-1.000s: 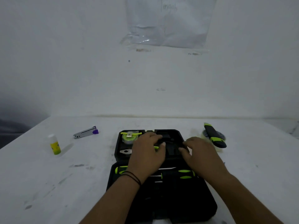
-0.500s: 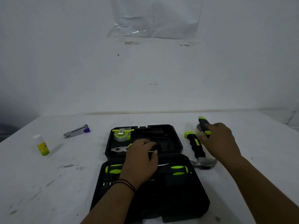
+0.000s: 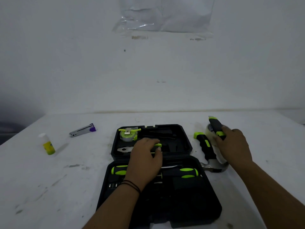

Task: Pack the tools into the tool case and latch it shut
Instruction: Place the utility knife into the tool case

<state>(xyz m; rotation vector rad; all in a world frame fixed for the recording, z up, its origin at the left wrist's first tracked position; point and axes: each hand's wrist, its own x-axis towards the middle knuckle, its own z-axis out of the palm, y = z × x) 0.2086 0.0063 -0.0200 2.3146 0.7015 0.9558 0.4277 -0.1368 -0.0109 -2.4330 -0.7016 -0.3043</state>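
The black tool case (image 3: pixel 186 205) lies open in front of me, far half flat behind the near half. In the far half sit a green tape measure (image 3: pixel 128 134) and a metal plier head (image 3: pixel 124 149). Two green-and-black screwdrivers (image 3: pixel 188 172) lie across the near half. My left hand (image 3: pixel 145 160) presses on a green-handled tool at the hinge line. My right hand (image 3: pixel 232 146) grips a black-and-green utility knife (image 3: pixel 215 127) right of the case, lifted off a clear tape roll (image 3: pixel 210 128). A hammer (image 3: pixel 207 152) lies on the table beside the case.
On the white table (image 3: pixel 49 179) at the left stand a glue stick (image 3: pixel 47 144) and a silver stapler with a purple end (image 3: pixel 83 130). A white wall rises behind the table, with a plastic sheet (image 3: pixel 165 15) taped on it.
My right hand left the case, moved right and closed on the utility knife. The hammer came into view beside the case. My left hand slid slightly toward me.
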